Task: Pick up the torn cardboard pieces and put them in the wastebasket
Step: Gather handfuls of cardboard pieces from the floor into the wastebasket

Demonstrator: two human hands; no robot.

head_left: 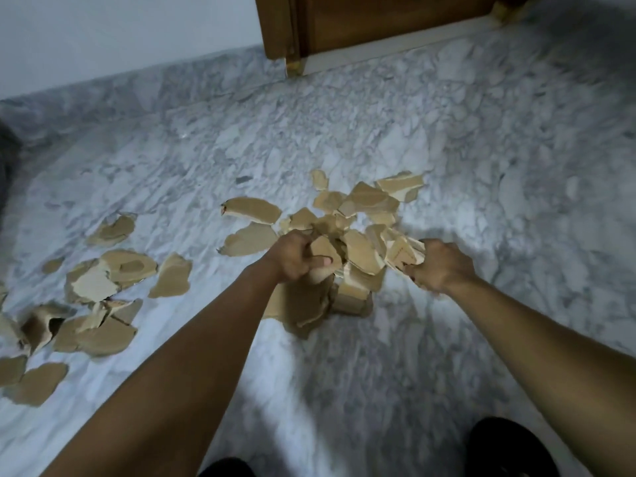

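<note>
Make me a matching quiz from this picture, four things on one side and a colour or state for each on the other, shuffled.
1 left hand
2 door
3 floor
4 wall

A grey-white marble
B plain and pale
C brown wood
D grips cardboard pieces

Pairs: 1-D, 2-C, 3-A, 4-B

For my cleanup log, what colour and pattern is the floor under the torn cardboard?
The floor is white marble with grey veining, seen best in the head view.
</note>
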